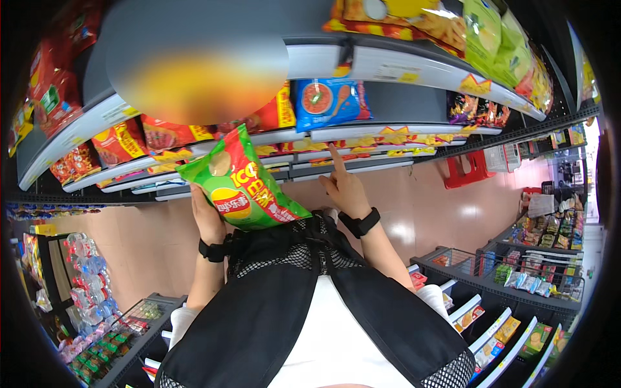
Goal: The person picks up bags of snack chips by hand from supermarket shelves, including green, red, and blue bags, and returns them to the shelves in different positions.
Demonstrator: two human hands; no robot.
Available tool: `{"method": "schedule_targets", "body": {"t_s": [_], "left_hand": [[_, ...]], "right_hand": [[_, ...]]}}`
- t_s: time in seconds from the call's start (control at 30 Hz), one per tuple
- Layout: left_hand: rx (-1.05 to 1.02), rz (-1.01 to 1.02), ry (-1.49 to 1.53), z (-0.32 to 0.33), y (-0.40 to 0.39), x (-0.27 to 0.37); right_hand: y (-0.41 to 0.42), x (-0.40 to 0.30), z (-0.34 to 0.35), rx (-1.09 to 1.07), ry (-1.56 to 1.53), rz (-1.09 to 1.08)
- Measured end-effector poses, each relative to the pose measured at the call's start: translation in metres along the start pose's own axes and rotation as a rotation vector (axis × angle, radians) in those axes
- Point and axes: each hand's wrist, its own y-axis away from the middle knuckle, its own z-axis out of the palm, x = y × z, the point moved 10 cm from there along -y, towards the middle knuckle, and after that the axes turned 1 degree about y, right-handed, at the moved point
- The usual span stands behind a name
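My left hand [207, 217] grips a green and red Lay's chip bag [259, 194] by its left side, in front of my waist. The bag tilts, and its printed front faces up; my left fingers behind it are hidden. To the right of the bag is my right hand [347, 191], holding nothing. Its index finger points towards the shelf fronts while the other fingers curl. Beyond that fingertip, a blue snack bag [332, 103] stands on a shelf, beside red snack bags [167, 133]. Each wrist wears a black band.
Shelf edges with price strips [407, 72] curve across the front. Green snack bags [499, 43] fill the upper right. A red plastic stool [465, 169] and a white basket [503, 157] stand on the tiled floor right. Bottled drinks [89, 276] are stacked left; more shelving [504, 334] lies behind me.
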Motion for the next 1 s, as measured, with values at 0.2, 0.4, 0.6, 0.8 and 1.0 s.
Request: {"method": "schedule_targets", "body": {"t_s": [0.2,0.4,0.6,0.8,1.0], "left_hand": [[0.021,-0.055,0.052,0.04,0.03,-0.032],[0.093,-0.029,0.019,0.065,0.06,-0.054],[0.209,-0.005,-0.035,0.09,0.096,-0.072],[0.33,0.115,-0.312,0.119,0.137,-0.077],[0.288,0.217,-0.54,0.165,0.174,-0.082]], "right_hand": [[0.003,0.062,-0.031,0.006,0.031,0.049],[-0.003,0.099,-0.053,-0.063,0.027,0.015],[-0.001,0.12,-0.075,-0.069,-0.036,-0.064],[0.023,0.118,-0.076,-0.447,-0.255,-0.05],[0.068,0.096,-0.097,-0.488,-0.543,-0.338]]}}
